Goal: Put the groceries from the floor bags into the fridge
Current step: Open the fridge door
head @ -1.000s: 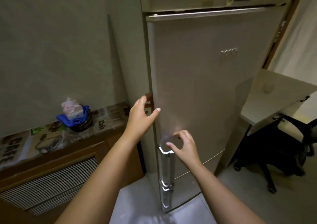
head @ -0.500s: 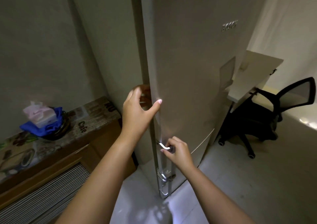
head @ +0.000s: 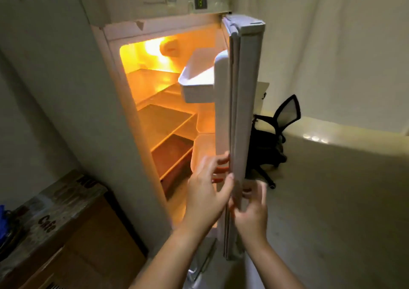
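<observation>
a room at home, lit by the fridge

a home, part kitchen, part study. a tall household fridge (head: pixel 66 72) stands open at centre, its orange light on bare shelves (head: pixel 163 120) and a door bin (head: pixel 197 85). low on the left a wooden cabinet (head: pixel 84 240) has a top printed with "cafe" (head: pixel 46 222). behind the fridge door (head: pixel 241 120) on the right a black office chair (head: pixel 274 138) sits by a white desk (head: pixel 262 94). plain pale walls (head: pixel 343 52) and a smooth pale floor (head: pixel 343 211).
</observation>
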